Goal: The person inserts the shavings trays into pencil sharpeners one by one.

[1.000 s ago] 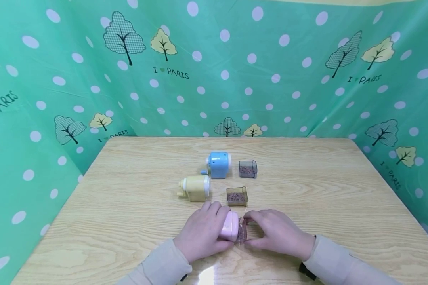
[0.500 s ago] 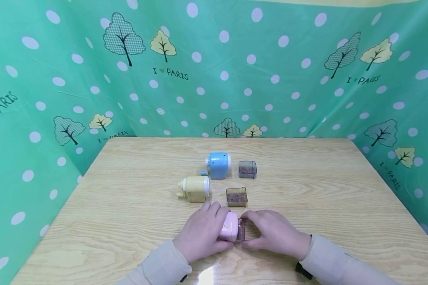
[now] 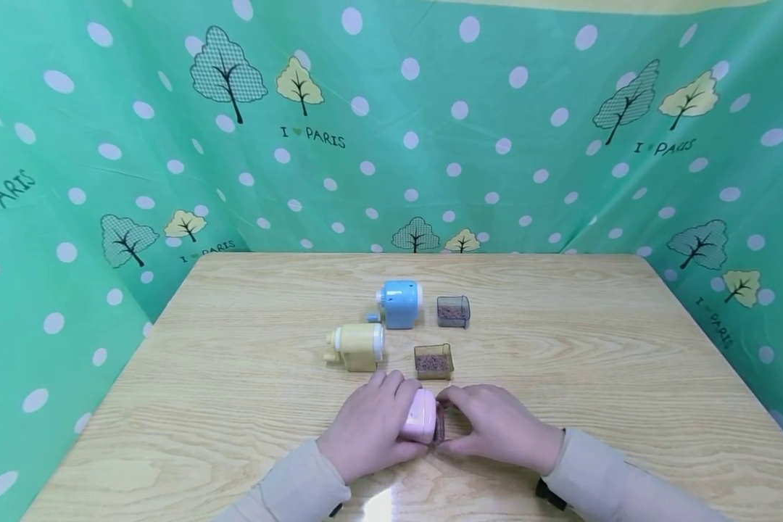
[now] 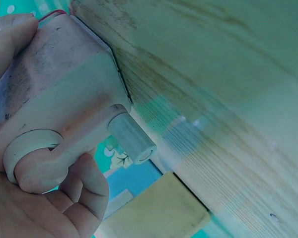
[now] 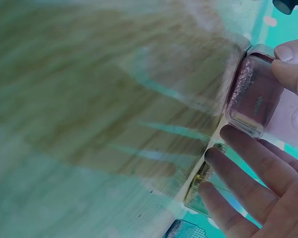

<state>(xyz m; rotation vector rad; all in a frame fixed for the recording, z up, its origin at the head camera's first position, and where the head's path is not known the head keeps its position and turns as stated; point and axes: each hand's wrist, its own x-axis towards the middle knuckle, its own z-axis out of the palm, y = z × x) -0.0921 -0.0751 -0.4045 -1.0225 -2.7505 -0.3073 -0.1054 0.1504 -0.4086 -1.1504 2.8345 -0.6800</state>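
My left hand [image 3: 370, 428] grips a pink crank pencil sharpener [image 3: 420, 416] on the table, fingers over its top and thumb at the near side. In the left wrist view its crank handle [image 4: 131, 139] points away from the palm. With thumb and fingers at opposite edges, my right hand [image 3: 499, 429] pinches the clear reddish shavings drawer [image 5: 256, 96], most of which sits inside the sharpener's front. Pencil shavings show through the drawer's wall in the right wrist view. Only a thin strip of the drawer sticks out in the head view.
Behind my hands stand a yellow sharpener [image 3: 359, 346] and a blue sharpener [image 3: 401, 304]. To the right of each is its own drawer with shavings: an amber drawer [image 3: 433, 372] and a grey drawer [image 3: 453, 320]. A green dotted curtain [image 3: 457, 130] surrounds the wooden table [image 3: 594, 348].
My right hand has moved slightly left, pushing the drawer deeper into the pink sharpener. The left hand and the other sharpeners have stayed put.
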